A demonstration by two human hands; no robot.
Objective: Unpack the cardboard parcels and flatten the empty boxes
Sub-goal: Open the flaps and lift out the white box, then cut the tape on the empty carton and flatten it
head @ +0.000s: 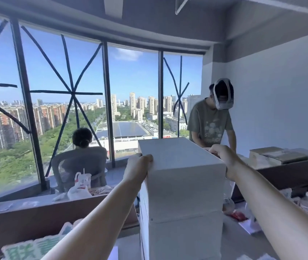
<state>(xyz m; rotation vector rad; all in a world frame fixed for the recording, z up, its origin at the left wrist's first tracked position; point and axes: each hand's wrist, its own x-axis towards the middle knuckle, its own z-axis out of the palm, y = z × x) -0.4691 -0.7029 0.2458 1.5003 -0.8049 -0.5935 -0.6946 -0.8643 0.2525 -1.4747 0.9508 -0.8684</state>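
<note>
A stack of white boxes rises in front of me; the top white box [177, 158] sits on a lower white box [183, 237]. My left hand [138, 168] grips the top box's left upper edge, with the thumb on top. My right hand [224, 158] holds its right side, fingers curled over the far upper edge. Both arms reach forward from the bottom of the view. A brown cardboard panel [42, 216] stands to the left of the stack.
One person [213, 122] wearing a headset stands beyond the boxes at a dark desk [290, 171] bearing a flat cardboard parcel [276, 156]. Another person [82, 147] sits in a mesh chair by the taped windows. Plastic bags [80, 190] and packaging lie around.
</note>
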